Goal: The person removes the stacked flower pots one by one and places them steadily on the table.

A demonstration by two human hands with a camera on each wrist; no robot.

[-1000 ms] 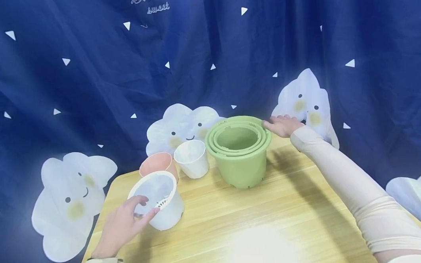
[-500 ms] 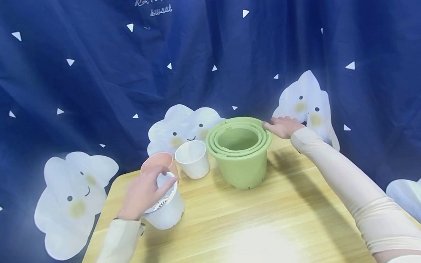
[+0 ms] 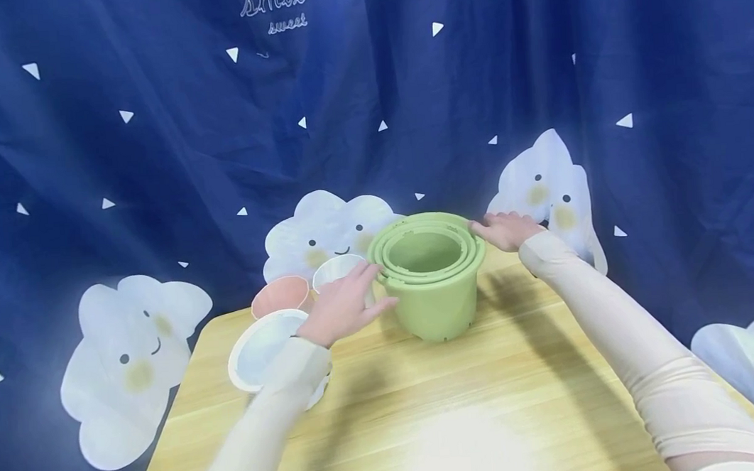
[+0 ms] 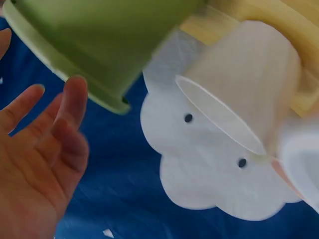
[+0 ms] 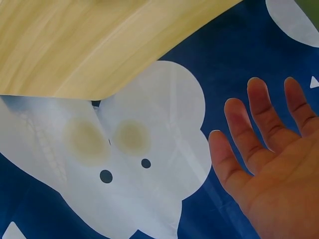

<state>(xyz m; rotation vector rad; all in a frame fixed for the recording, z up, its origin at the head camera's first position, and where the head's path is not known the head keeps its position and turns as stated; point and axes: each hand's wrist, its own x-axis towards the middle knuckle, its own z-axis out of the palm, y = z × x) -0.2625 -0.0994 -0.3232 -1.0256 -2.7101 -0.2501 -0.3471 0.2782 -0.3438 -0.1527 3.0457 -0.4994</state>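
Observation:
A large green pot stands on the table with smaller green pots nested in it, their rims forming rings. My left hand is at its left side, fingertips right at the outer rim and the thumb apart from them. In the left wrist view the left fingers spread loosely beside the green rim, with nothing in the palm. My right hand is at the pot's right side, thumb tip at the rim. The right wrist view shows the right fingers extended and spread.
Left of the green stack are a small white pot, partly behind the left hand, and a pink pot. A larger white pot stands in front, partly hidden by the left sleeve. Behind the wooden table hangs a blue curtain.
My left hand has moved from over the larger white pot, rightward to the green pot's rim. That white pot remains in place. My right hand stays at the rim.

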